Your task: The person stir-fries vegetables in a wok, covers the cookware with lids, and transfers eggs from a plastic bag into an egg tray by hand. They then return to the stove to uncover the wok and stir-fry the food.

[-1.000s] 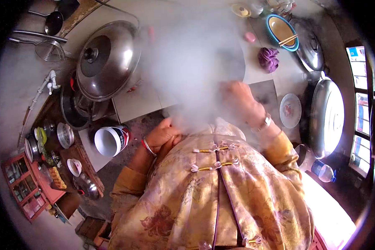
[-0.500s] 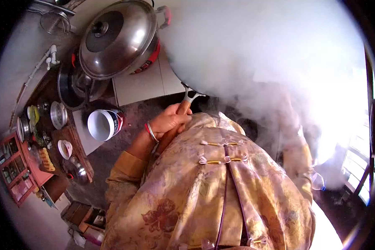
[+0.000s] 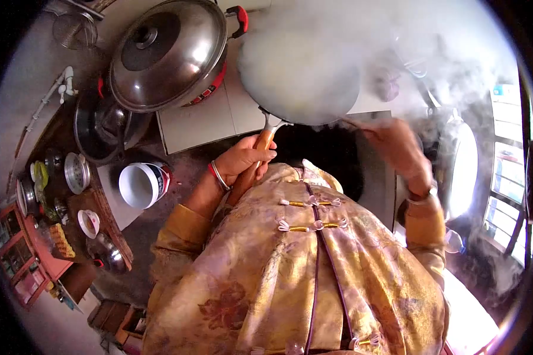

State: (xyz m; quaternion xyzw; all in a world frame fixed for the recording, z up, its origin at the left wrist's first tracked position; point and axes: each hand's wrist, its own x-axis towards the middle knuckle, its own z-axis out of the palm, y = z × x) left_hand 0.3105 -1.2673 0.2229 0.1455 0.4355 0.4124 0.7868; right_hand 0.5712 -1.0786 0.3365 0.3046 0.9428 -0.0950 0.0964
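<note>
My left hand (image 3: 244, 158) is wrapped round the wooden handle (image 3: 266, 139) of a wok (image 3: 259, 94) at the top centre. Steam hides most of the wok's inside; something pale yellowish shows faintly through it. At the wok's lower right edge, my right hand (image 3: 397, 148) is closed, slightly blurred by motion. A thin brown stick-like utensil (image 3: 352, 122) runs from its fingers towards the rim. Its far end is lost in steam, so I cannot tell its kind.
A large lidded pot (image 3: 175, 53) with red handles stands left of the wok on the tiled counter (image 3: 189, 125). Below are a dark pan (image 3: 89, 127) and a white bucket (image 3: 139, 184). Dishes crowd a wooden bench (image 3: 115, 222). At right is a barred window (image 3: 506, 160).
The steam has thinned, so the wok and my right hand show more clearly. My right hand is now by the wok's lower right rim with the thin utensil; my left keeps hold of the handle.
</note>
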